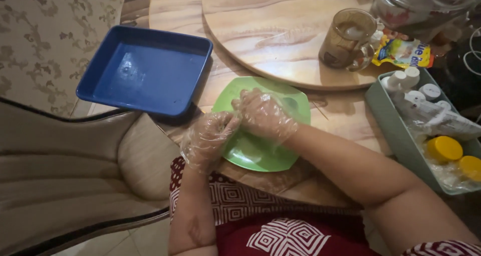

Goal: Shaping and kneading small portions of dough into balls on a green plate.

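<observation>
Green plate (260, 150), blue tray (145, 68), yellow-capped jars (444, 148), red-white patterned cloth (280, 233).

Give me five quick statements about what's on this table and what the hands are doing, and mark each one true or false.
1. Both hands, left hand and right hand, wear clear plastic gloves. True.
2. The hands are over the blue tray. False: they meet over the green plate; the tray sits apart, to the left.
3. The blue tray is full of food. False: nothing shows in it.
4. A glass mug stands on the round wooden turntable. True.
5. The grey-green bin on the right holds red-lidded jars. False: its jars have yellow lids, and white-capped bottles lie behind them.
</observation>
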